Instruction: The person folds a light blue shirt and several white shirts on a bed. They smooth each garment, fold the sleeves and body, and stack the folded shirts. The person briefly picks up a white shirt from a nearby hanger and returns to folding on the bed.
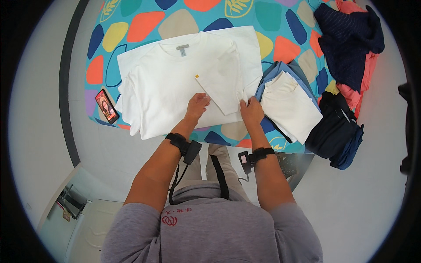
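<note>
A white long-sleeved top [171, 85] is spread out with its neckline away from me, over another white sheet-like piece [252, 42]. One sleeve [218, 83] is folded inward across its front, with a small yellow tag near the sleeve's edge. My left hand [198, 107] rests at that sleeve's left edge with curled fingers; whether it grips the cloth is unclear. On the right side of the top, my right hand [252, 111] pinches the fabric between thumb and fingers. Just beside it lies a stack of folded clothes with a cream garment [289, 105] uppermost.
Colourful patterned cloth [179, 24] covers the surface beneath. A phone with a lit screen [107, 107] lies at the left. At the right edge are a navy garment [348, 42], coral fabric [370, 72] and folded dark clothes [332, 131] that overhang the edge.
</note>
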`<state>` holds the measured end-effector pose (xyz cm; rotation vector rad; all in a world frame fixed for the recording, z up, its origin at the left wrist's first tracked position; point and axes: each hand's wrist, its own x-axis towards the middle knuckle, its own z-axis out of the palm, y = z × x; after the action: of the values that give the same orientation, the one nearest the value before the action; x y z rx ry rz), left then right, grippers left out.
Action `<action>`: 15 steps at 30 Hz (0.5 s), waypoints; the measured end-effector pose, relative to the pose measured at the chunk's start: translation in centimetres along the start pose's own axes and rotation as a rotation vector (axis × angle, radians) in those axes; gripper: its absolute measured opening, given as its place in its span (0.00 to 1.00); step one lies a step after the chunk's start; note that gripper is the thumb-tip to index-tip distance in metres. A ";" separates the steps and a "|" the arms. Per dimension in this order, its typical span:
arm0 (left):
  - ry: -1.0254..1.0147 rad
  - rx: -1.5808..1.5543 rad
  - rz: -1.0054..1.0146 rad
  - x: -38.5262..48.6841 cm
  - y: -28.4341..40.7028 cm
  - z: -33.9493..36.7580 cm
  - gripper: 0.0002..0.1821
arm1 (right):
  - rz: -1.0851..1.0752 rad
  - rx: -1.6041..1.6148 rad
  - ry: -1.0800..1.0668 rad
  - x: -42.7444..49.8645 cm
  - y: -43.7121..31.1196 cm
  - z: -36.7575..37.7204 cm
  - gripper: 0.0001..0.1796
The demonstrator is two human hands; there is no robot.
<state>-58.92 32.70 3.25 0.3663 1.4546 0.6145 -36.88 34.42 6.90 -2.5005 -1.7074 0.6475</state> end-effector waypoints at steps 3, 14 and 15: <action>-0.041 -0.017 -0.034 -0.2 0.1 0.9 0.19 | 0.069 0.013 0.025 -0.1 0.2 -0.3 0.15; -0.233 -0.234 -0.174 -0.9 0.2 2.4 0.17 | 0.331 0.374 0.164 -1.5 7.6 -1.0 0.10; -0.217 -0.210 -0.176 -1.0 0.1 2.2 0.17 | 0.307 0.370 0.133 -1.4 8.2 -1.0 0.09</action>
<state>-56.78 32.46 4.34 0.1334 1.1876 0.5601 -29.76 30.17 6.06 -2.4824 -1.0539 0.7201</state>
